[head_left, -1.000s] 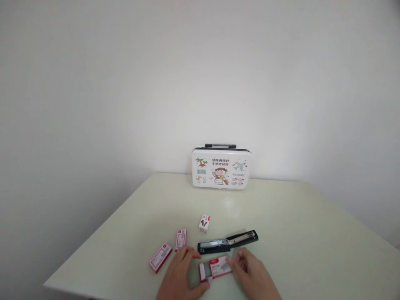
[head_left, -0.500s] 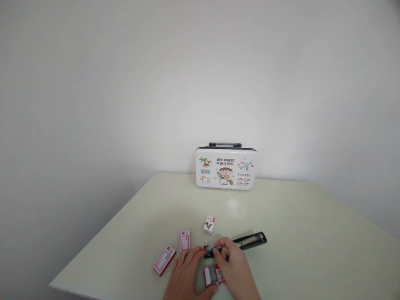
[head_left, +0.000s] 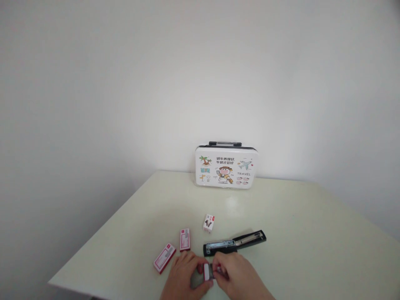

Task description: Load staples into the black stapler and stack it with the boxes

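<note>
A small red-and-white staple box (head_left: 206,271) lies partly open between my hands, its grey inside showing. My left hand (head_left: 186,275) grips its left end between thumb and forefinger. At the right end, the closed fingers of my right hand (head_left: 239,273) pinch the box and cover that part of it. Just beyond them a black stapler (head_left: 220,247) lies opened out flat on the table, its metal channel showing, with neither hand holding it.
Two pink-and-white boxes (head_left: 164,258) (head_left: 185,239) lie left of the stapler. A small white box (head_left: 208,223) with a dark print sits behind it. A white cartoon case (head_left: 226,168) with a black handle stands against the wall at the table's (head_left: 281,208) back.
My right hand has left the stapler and come down to the staple box. My left hand has also drawn back from the stapler and closed on the box.
</note>
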`<state>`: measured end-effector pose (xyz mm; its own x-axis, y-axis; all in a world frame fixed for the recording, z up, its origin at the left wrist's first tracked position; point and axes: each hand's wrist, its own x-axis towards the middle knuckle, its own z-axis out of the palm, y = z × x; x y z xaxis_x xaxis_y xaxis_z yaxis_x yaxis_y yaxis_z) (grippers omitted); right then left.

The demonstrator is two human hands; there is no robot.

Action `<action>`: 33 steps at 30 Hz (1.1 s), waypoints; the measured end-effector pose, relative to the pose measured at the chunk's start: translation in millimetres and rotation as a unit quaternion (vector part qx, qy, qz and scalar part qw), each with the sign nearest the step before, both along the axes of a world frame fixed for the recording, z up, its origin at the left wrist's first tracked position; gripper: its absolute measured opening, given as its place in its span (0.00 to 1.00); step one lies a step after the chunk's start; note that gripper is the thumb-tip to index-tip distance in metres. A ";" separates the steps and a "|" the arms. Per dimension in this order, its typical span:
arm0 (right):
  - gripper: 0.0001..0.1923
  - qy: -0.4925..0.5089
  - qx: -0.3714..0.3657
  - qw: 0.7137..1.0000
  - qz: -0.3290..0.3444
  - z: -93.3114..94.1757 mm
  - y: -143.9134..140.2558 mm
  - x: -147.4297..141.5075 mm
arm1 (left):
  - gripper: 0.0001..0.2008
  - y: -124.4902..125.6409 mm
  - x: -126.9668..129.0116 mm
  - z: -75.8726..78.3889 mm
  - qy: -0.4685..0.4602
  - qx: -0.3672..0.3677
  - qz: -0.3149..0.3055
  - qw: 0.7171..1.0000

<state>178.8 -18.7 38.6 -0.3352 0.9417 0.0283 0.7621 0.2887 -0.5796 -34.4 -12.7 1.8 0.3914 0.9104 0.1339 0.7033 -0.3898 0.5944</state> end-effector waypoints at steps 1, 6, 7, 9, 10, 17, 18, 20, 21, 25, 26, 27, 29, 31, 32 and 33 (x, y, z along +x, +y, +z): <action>0.07 0.006 -0.006 1.000 -0.013 -2.8 -1.4 8.1 | 0.14 0.1 -1.2 -0.3 -0.006 -0.004 0.002 1.000; 0.10 0.019 -0.032 0.991 -0.128 -21.9 -9.4 46.8 | 0.22 -0.6 -1.3 -2.2 -0.031 -0.026 0.028 0.999; 0.12 0.023 -0.040 0.991 -0.128 -26.7 -11.1 48.9 | 0.23 -0.9 0.8 -1.9 -0.030 -0.033 0.033 0.998; 0.13 0.044 -0.050 0.992 -0.103 -36.1 -13.9 45.7 | 0.22 -1.9 6.6 -0.9 -0.025 -0.043 0.027 0.998; 0.14 0.059 -0.047 0.993 -0.093 -40.4 -14.8 42.0 | 0.22 -2.4 9.7 -0.7 -0.022 -0.043 0.020 0.999; 0.24 0.181 -0.090 0.959 -0.200 -52.4 -14.1 66.8 | 0.29 -4.5 25.2 -12.2 0.030 0.057 0.020 0.998; 0.27 0.217 -0.108 0.943 -0.227 -50.1 -12.1 77.8 | 0.33 -4.8 27.9 -15.4 0.046 0.077 0.031 0.996; 0.34 0.292 -0.135 0.913 -0.251 -41.1 -5.0 96.6 | 0.39 -5.7 34.4 -21.4 0.073 0.107 0.067 0.989; 0.36 0.324 -0.139 0.903 -0.246 -34.7 0.2 102.8 | 0.40 -6.0 37.7 -24.0 0.083 0.117 0.086 0.986; 0.31 0.373 -0.059 0.911 -0.162 -2.7 26.1 100.1 | 0.40 -6.1 44.5 -28.8 0.104 0.116 0.106 0.982; 0.28 0.365 -0.036 0.920 -0.139 5.1 31.9 93.3 | 0.40 -5.8 44.4 -29.0 0.108 0.116 0.105 0.982; 0.25 0.348 -0.020 0.930 -0.118 12.2 36.7 84.8 | 0.39 -5.4 43.9 -29.0 0.111 0.117 0.104 0.981; 0.19 0.290 -0.004 0.953 -0.088 23.1 43.5 64.0 | 0.38 -4.6 42.5 -29.3 0.117 0.125 0.103 0.980; 0.14 0.204 0.009 0.976 -0.069 29.0 47.1 42.0 | 0.37 -3.5 41.6 -30.1 0.118 0.130 0.101 0.979; 0.12 0.159 0.018 0.985 -0.063 30.0 48.1 32.0 | 0.36 -2.8 41.6 -30.7 0.115 0.130 0.102 0.980; 0.10 0.119 0.028 0.991 -0.058 30.0 48.7 23.3 | 0.34 -2.2 42.1 -31.5 0.112 0.129 0.104 0.980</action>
<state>202.1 30.0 68.6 -0.2026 0.9683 0.1461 0.6360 0.2436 -0.7322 7.6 -14.9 -29.7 0.2468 0.9204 0.3031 0.8849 -0.3416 0.3167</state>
